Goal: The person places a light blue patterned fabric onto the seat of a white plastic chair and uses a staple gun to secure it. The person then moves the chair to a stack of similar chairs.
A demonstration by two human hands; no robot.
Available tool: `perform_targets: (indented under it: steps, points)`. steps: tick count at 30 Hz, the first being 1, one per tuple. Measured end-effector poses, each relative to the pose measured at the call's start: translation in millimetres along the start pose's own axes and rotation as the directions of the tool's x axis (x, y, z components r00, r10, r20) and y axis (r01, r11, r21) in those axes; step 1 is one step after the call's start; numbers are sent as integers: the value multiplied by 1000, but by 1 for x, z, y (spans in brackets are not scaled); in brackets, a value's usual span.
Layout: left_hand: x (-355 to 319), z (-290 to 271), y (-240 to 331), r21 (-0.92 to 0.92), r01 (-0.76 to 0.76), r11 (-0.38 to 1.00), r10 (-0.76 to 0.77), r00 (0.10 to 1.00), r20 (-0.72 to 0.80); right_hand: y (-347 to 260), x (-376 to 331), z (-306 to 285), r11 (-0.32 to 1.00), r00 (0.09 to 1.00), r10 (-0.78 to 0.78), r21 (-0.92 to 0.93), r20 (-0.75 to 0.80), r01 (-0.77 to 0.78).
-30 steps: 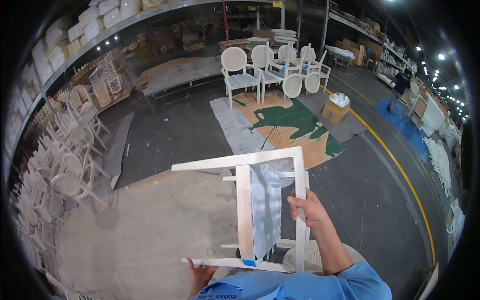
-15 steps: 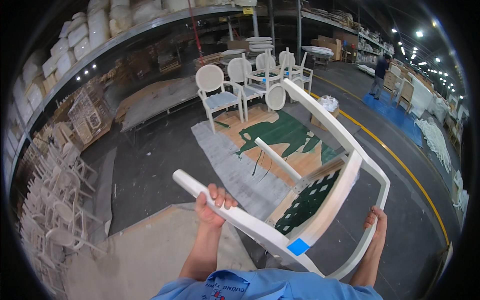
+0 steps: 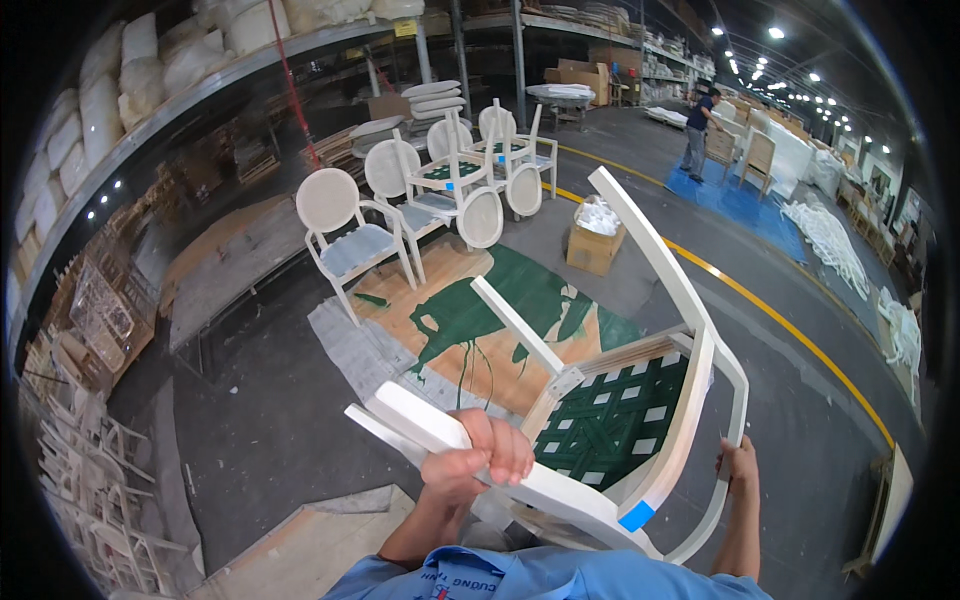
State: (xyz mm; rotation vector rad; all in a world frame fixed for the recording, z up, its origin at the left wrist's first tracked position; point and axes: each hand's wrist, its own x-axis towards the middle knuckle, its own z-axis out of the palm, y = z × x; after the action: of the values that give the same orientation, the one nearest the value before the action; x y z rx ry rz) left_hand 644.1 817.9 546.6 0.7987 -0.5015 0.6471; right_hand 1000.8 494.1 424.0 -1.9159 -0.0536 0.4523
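A whitish wooden armchair frame [image 3: 690,360] is held up tilted before me, its legs pointing away and upward. Dark green webbing [image 3: 612,420] is woven across its seat, and a piece of blue tape [image 3: 637,515] sticks to one seat corner. My left hand [image 3: 482,455] is closed round a leg of the armchair frame on the near left side. On the far right, my right hand [image 3: 738,463] grips the curved arm piece. The chair's lower back part is partly hidden by its own frame and my sleeve.
Several pale chairs [image 3: 350,245] stand beyond a green-stained board [image 3: 480,320] on the floor. Right of them sits an open cardboard box [image 3: 596,236]. Stacked chair frames [image 3: 100,480] line the left, below a loaded shelf [image 3: 200,95]. A co-worker [image 3: 698,135] stands on blue sheeting.
The view has turned to the right, so the surroundings sit further left. The armchair frame has tilted, showing more of the seat webbing, and my left hand has come nearer.
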Motion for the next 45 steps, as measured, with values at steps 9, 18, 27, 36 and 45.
perform_targets:
  steps: [9, 18, 27, 36, 45]
  points:
    - [78, -125, 48, 35, -58, 998, 52, 988, 142, -82, 114, 157, 986, 987, -150, -64, 55, 154]
    - [227, -199, 146, 260, -202, 944, 53, 874, 484, -236, 221, 321, 952, 953, -255, 217, 165, 217]
    - [353, -262, 174, 416, -279, 866, 56, 879, 474, -321, 366, 479, 925, 877, -235, 374, 419, 69]
    - [436, -324, 141, 783, -338, 522, 215, 940, 263, -394, 490, 693, 941, 678, -339, 235, 652, 245]
    - [504, -418, 136, 914, -120, 389, 385, 922, -43, -318, 686, 701, 571, 509, -336, -259, 792, 779]
